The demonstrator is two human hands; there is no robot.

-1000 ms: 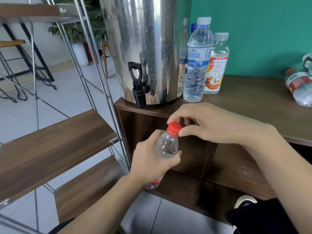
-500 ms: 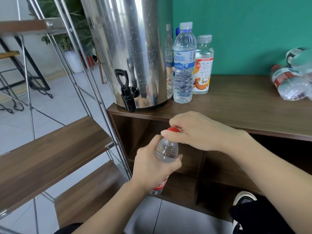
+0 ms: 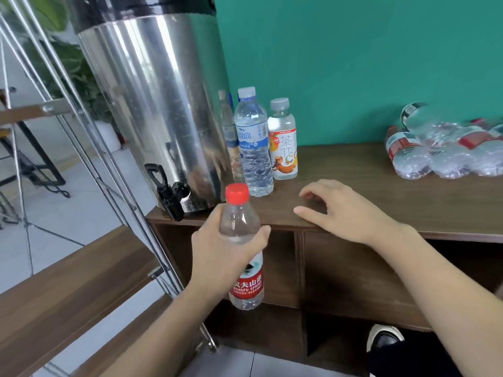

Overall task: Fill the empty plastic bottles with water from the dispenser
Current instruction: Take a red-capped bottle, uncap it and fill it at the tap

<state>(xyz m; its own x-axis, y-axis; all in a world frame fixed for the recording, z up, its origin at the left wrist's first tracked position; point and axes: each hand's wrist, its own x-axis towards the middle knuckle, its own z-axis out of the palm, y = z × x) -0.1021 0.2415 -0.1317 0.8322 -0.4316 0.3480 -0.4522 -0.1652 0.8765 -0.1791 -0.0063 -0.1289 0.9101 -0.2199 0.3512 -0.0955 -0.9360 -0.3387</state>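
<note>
My left hand point(image 3: 217, 257) grips a clear plastic bottle point(image 3: 241, 227) with a red cap and a red label, upright, in front of the wooden counter point(image 3: 381, 194). The cap is on. My right hand point(image 3: 340, 210) hovers open over the counter's front edge, just right of the bottle and holding nothing. The steel water dispenser point(image 3: 152, 110) stands at the counter's left end. Its black tap point(image 3: 170, 194) hangs over the edge, left of the bottle's cap.
Three upright capped bottles point(image 3: 255, 148) stand next to the dispenser. Several red-labelled bottles point(image 3: 441, 153) lie in a pile at the far right of the counter. A metal-framed wooden shelf point(image 3: 68, 289) is at my left. Open cubbies sit below the counter.
My right hand has come off the red cap and moved right, over the counter. My left hand has raised the bottle toward the counter's edge.
</note>
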